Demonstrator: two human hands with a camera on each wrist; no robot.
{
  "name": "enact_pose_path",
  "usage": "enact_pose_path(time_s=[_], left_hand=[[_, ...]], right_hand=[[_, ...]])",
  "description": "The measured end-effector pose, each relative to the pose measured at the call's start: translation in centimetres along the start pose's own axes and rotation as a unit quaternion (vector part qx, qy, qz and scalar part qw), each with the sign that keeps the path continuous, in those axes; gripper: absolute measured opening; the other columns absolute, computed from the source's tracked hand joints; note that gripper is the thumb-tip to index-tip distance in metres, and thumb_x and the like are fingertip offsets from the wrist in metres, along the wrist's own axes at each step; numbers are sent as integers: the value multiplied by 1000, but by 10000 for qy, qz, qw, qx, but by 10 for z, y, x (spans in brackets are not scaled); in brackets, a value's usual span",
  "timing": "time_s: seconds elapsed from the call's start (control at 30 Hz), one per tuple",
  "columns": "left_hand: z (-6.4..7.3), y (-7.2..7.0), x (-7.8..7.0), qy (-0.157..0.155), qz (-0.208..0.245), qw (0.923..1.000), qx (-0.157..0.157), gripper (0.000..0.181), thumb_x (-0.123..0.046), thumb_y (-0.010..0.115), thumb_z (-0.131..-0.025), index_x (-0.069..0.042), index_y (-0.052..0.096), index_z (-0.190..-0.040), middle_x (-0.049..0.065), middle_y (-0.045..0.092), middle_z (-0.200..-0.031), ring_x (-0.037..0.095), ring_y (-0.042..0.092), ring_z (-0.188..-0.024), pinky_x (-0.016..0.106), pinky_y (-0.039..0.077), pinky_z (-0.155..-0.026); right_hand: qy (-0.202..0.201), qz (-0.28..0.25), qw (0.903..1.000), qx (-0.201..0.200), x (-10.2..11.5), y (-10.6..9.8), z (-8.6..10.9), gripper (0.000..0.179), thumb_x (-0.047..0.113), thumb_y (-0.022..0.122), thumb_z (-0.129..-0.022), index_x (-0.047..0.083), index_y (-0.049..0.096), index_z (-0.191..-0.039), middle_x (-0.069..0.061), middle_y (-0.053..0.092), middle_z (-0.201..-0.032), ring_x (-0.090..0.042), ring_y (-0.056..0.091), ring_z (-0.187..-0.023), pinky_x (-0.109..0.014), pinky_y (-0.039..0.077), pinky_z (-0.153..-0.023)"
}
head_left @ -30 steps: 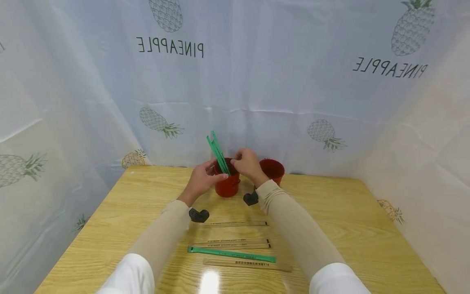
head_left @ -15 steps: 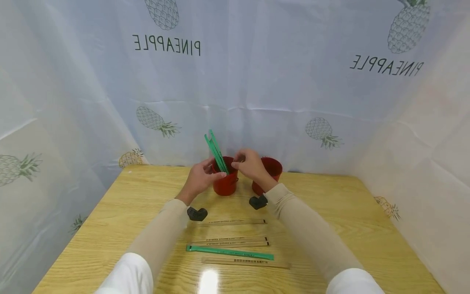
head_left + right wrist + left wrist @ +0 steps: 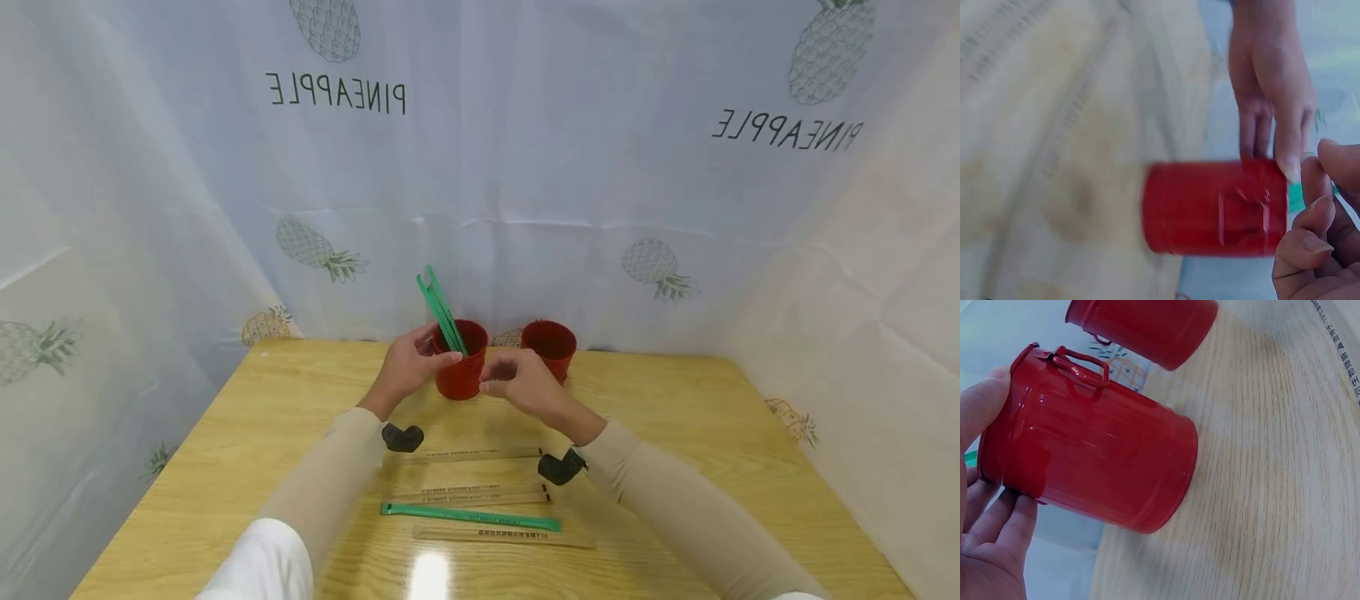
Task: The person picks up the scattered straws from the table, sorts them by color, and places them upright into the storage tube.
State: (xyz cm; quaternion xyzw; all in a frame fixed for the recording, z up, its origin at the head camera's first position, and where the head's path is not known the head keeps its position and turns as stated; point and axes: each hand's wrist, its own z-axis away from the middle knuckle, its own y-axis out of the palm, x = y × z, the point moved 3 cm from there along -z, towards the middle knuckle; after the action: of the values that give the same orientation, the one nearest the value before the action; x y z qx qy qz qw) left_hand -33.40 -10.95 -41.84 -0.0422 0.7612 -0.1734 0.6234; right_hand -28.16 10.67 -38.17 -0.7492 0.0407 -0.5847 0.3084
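A red metal bucket point(image 3: 459, 385) with small side handles stands upright at the back of the table, several thin green-wrapped straws point(image 3: 442, 310) leaning in it. My left hand point(image 3: 405, 367) grips its rim, thumb on the near side and fingers on the far side, as the left wrist view also shows. My right hand point(image 3: 528, 387) hovers just right of this bucket, fingers loosely curled; in the right wrist view nothing shows between its thumb and fingers. Behind the right hand is a second red bucket point(image 3: 562, 365), partly hidden by it; no straws show in it.
On the wooden table point(image 3: 675, 467) before me lie a green-wrapped straw point(image 3: 471, 517) and several brown-wrapped straws point(image 3: 502, 537), roughly parallel. A white pineapple-print curtain point(image 3: 480, 150) closes off the back and sides. Each wrist wears a black camera mount point(image 3: 561, 468).
My right hand has moved from over the first bucket's rim down and toward me, to its right side, uncovering more of the second bucket. The left hand keeps its grip.
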Motion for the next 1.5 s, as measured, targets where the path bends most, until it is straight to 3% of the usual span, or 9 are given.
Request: enact_pose_path(time_s=[0.3, 0.63, 0.8, 1.03, 1.5], left_hand=[[-3, -1, 1, -68, -45, 10000, 43, 80, -31, 80, -93, -15, 40, -161, 11, 49, -162, 33, 52, -146, 46, 51, -112], [-4, -2, 2, -108, 24, 9999, 74, 80, -31, 81, -93, -16, 41, -161, 12, 49, -162, 34, 52, -146, 48, 51, -111], [-5, -1, 4, -127, 68, 9999, 70, 81, -30, 81, -93, -15, 41, -161, 11, 49, -162, 34, 52, -146, 47, 51, -112], [-5, -2, 3, -162, -18, 9998, 87, 82, -32, 80, -93, -16, 39, -162, 11, 47, -163, 33, 51, -147, 47, 50, -112], [-4, -2, 0, -141, 9, 9999, 83, 80, -30, 81, -93, -14, 42, -161, 11, 50, -161, 34, 53, -146, 47, 51, -112]], right_hand=[[212, -149, 9973, 692, -16, 17, 59, 8, 2, 76, -91, -4, 74, -97, -12, 72, -90, -13, 60, -78, -23, 53, -68], [460, 33, 9934, 1055, -37, 28, 96, 4, 2, 78, -90, 1, 75, -92, -4, 70, -82, -5, 54, -69, -19, 47, -61], [480, 332, 9905, 1248, -45, 30, 105, 8, 3, 81, -87, 7, 75, -88, -1, 69, -81, -3, 55, -67, -19, 48, -60], [545, 279, 9872, 1475, -56, 35, 111, 13, -2, 81, -85, 9, 75, -88, 2, 70, -81, -3, 59, -67, -20, 52, -62], [174, 1359, 9761, 1690, -53, 36, 117, 16, 0, 79, -88, 15, 74, -88, 11, 65, -80, 3, 52, -69, -18, 49, -63]])
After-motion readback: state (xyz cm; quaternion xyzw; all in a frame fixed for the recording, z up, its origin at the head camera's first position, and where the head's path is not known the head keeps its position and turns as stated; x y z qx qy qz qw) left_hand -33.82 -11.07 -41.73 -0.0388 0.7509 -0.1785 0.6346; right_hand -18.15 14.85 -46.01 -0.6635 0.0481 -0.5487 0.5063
